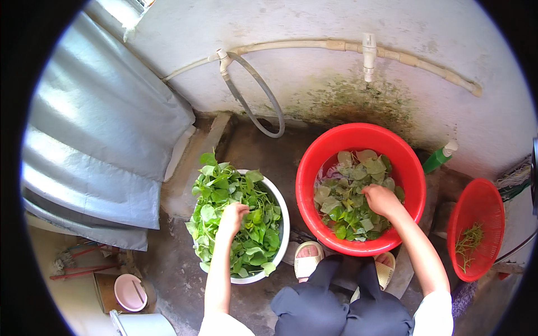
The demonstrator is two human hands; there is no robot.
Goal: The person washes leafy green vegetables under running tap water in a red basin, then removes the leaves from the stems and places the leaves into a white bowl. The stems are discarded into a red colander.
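Note:
My left hand (232,218) is over a heap of leafy greens (257,218), its fingertips drawn together among the leaves. The heap fills a white basin (286,227) on the floor and rises above its rim. My right hand (381,200) reaches into a large red plastic tub (309,176), its curled fingers at the wet greens (353,176) lying in water there. Brighter leaves (342,222) show at the near side of the tub. Whether either hand grips a stem or leaf is too small to make out.
A red plastic colander (477,210) holding thin green stems (468,245) stands at the right. Behind the tub is a green bottle (439,157). A grey hose (269,96) hangs from the wall pipe (294,45). A silvery curtain (105,138) hangs left; a pink dipper (128,294) sits below.

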